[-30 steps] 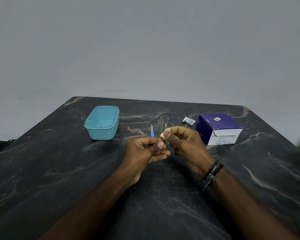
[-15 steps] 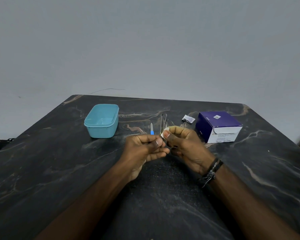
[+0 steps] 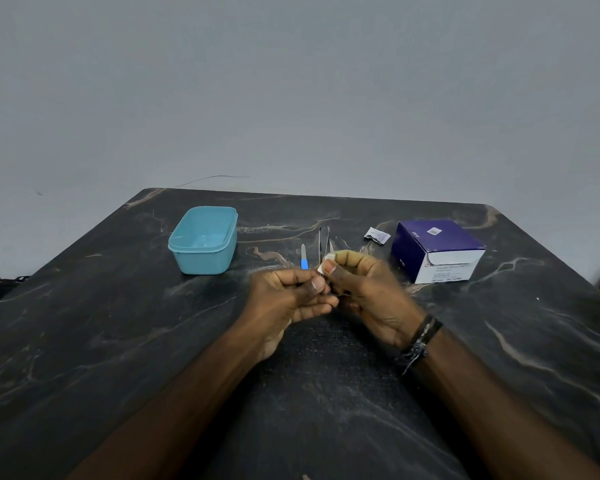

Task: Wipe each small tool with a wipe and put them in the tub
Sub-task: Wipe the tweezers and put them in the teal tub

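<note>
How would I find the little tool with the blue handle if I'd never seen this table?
Start at the teal tub on the far left part of the dark table. Look to its right, just beyond the left hand, where a few thin tools lie side by side. The one you want is the leftmost, and only it has a bright blue handle; the tweezers beside it are plain metal.

Dark marble-patterned table (image 3: 118, 341), veined in tan and grey. On it, toward the far edge: teal plastic tub (image 3: 204, 241) at the left, lidless; small blue-handled tool (image 3: 303, 258) near the middle; dark tweezers (image 3: 324, 240) just beside that; torn white wipe sachet (image 3: 377, 234) further right; purple and white box (image 3: 437, 250) at the far right.
</note>
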